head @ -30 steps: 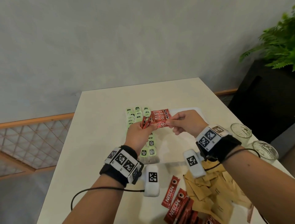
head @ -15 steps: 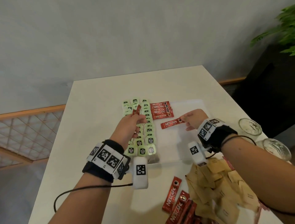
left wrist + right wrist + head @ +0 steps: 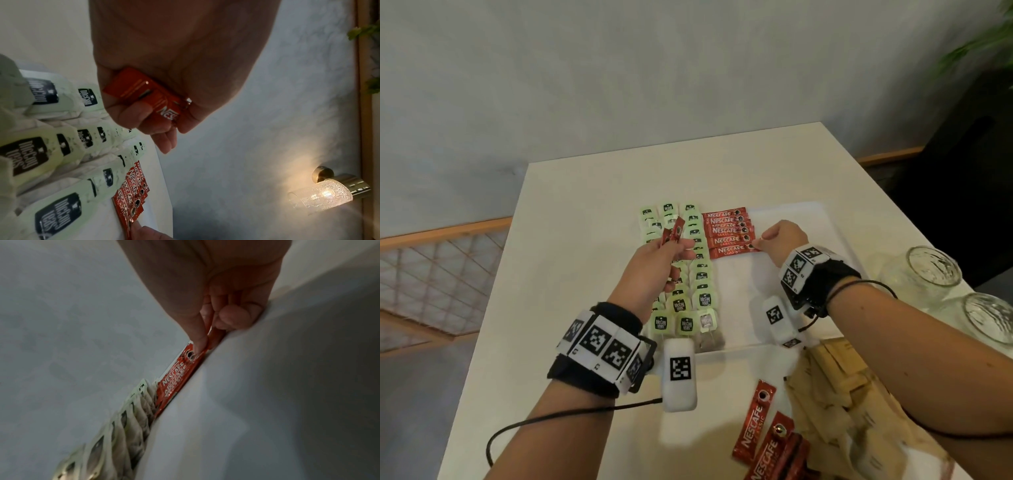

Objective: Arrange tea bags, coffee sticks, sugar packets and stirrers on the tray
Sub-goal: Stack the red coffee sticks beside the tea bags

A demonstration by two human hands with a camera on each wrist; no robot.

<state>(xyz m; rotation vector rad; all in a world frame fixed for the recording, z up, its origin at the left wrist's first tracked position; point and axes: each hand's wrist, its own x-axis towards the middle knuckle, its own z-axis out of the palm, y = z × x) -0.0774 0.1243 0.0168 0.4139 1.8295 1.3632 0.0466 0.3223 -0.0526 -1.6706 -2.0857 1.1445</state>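
A white tray [image 3: 791, 291] lies on the table. Green tea bags [image 3: 690, 298] fill its left side in three columns. Red coffee sticks [image 3: 727, 229] lie side by side in a row to their right. My right hand [image 3: 756, 244] pinches the right end of the nearest coffee stick [image 3: 732, 251], which lies flat on the tray against that row; the right wrist view shows thumb and forefinger on its end [image 3: 213, 337]. My left hand [image 3: 681, 246] hovers over the tea bags and grips a few more coffee sticks [image 3: 671, 234], also in the left wrist view [image 3: 148, 97].
Loose coffee sticks [image 3: 760, 431] and a heap of brown sugar packets [image 3: 835, 387] lie on the table in front of the tray. Two glasses [image 3: 933, 270] [image 3: 989, 318] stand at the right edge. The tray's right half is bare.
My right hand took one coffee stick from the bundle in my left hand, carried it right and laid it at the near end of the row. My left hand stays over the tea bags.
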